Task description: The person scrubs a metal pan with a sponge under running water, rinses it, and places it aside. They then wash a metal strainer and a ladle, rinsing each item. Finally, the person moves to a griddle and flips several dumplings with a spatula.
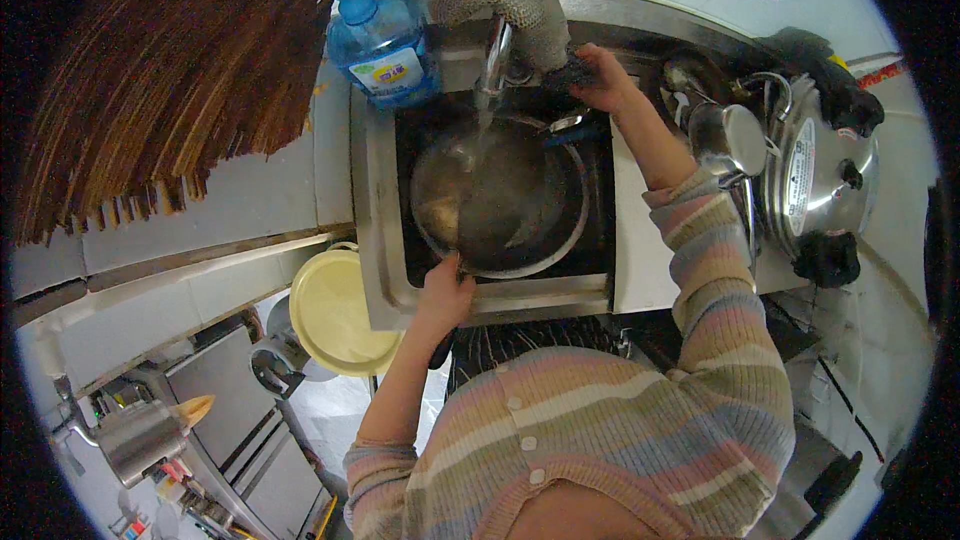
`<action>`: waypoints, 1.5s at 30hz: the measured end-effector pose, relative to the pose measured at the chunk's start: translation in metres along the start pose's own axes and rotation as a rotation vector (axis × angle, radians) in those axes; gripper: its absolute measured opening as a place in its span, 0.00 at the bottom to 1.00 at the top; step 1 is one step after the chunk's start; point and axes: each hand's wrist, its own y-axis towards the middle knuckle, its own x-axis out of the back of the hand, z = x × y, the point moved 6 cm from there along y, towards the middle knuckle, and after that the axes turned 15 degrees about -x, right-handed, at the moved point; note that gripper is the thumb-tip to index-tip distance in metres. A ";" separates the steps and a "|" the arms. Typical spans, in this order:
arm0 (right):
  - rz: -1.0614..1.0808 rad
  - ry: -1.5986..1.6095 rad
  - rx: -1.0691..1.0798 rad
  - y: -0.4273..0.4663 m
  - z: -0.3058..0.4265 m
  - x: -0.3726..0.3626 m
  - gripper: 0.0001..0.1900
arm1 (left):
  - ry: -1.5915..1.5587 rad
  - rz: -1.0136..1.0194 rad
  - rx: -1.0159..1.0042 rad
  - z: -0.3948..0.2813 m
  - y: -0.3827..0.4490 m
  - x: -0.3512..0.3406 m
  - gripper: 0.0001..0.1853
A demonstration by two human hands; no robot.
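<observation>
A large round metal pan [517, 195] lies in the sink [379, 210] under a faucet [495, 60], and water runs from the spout into it. My left hand [448, 289] grips the pan's near rim at the lower left. Beyond the pan, at the back right of the sink, my right hand [600, 82] has its fingers closed on a dark scrubbing pad [568, 76]. That pad is against a beige mesh cloth [517, 0] draped over the faucet. A metal handle with a blue part [568, 122] shows at the pan's right rim.
A blue detergent bottle [386, 45] stands at the sink's back left corner. Right of the sink are a small steel pot [727, 139] and a large lidded steel pot [832, 180] with black handles. A yellow round basin [337, 315] sits lower left. Brown bristles [187, 75] hang at the upper left.
</observation>
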 end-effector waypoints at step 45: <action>0.188 -0.667 0.592 -0.029 0.011 0.002 0.13 | -0.259 -0.004 0.021 -0.122 -0.028 0.059 0.06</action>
